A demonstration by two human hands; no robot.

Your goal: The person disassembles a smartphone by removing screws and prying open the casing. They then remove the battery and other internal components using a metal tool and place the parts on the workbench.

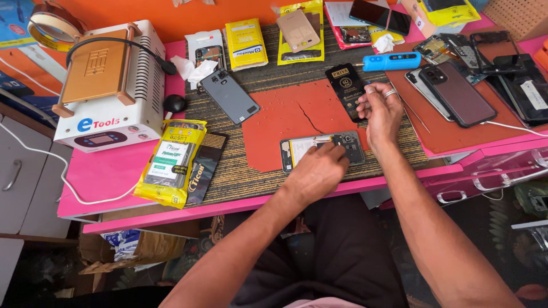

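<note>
Two hands: left hand on one opened phone, right hand gripping one black packet

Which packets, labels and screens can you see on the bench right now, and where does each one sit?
Yellow packet: front left, flat, long.
Yellow packet: back centre, upright rectangle.
Yellow packet: back, a tan phone case on it.
Black card: held in the right hand, gold print.
White machine: left, small dark display on its front.
Dark phone: back, screen off.
</note>
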